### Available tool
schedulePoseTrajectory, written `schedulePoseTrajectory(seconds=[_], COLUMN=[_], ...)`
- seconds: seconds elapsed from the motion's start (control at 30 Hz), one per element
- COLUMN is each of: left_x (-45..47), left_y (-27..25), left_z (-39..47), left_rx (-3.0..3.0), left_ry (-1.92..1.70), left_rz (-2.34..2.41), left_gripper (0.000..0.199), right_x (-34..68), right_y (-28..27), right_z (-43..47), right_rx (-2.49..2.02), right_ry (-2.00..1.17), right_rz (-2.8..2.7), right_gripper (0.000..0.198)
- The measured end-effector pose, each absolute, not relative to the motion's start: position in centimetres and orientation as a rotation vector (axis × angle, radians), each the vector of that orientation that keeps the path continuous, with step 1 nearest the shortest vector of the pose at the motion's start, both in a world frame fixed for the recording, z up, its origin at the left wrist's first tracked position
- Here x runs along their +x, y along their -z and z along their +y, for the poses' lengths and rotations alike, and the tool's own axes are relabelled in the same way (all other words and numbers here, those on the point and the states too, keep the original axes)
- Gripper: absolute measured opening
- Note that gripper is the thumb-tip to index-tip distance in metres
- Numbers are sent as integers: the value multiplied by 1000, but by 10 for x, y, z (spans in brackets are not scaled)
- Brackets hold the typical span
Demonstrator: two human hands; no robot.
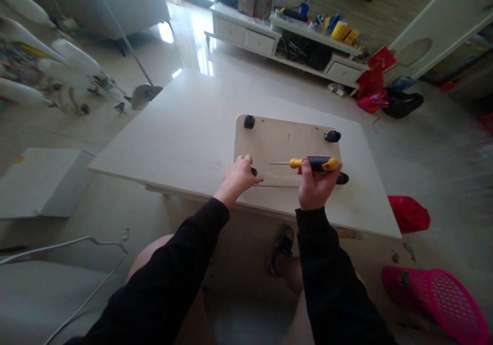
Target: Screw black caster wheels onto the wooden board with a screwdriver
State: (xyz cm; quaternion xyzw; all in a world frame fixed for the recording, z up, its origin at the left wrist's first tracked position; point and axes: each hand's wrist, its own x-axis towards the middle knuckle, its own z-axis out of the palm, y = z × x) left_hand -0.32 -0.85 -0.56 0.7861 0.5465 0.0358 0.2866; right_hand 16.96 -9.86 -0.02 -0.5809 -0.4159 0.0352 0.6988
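Head view: board (283,147) flat on table (181,129), casters (249,122) up, likely for access. My left hand (238,175) curls at the near-left caster (253,171), can't tell if gripping; my right hand (318,187) holds the screwdriver (296,163), tip leftward.

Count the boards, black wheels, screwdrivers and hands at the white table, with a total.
Hands: 2, left hand and right hand
Board: 1
Wheels: 4, one partly hidden by the left hand
Screwdriver: 1
Total: 8
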Motion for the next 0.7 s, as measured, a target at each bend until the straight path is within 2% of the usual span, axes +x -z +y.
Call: schedulePoseTrajectory(seconds=[0.23,0.7], left_x=[-18,-25], left_y=[23,28], left_z=[20,20], left_rx=[2121,2211], left_ry=[-28,-286], left_rz=[1326,1380], left_gripper=[38,50], right_x=[161,151], right_y=[4,17], right_z=[-97,-74], right_rx=[-1316,-1320], right_ry=[-204,-340], right_rz=[-1188,-1210], right_gripper=[36,40])
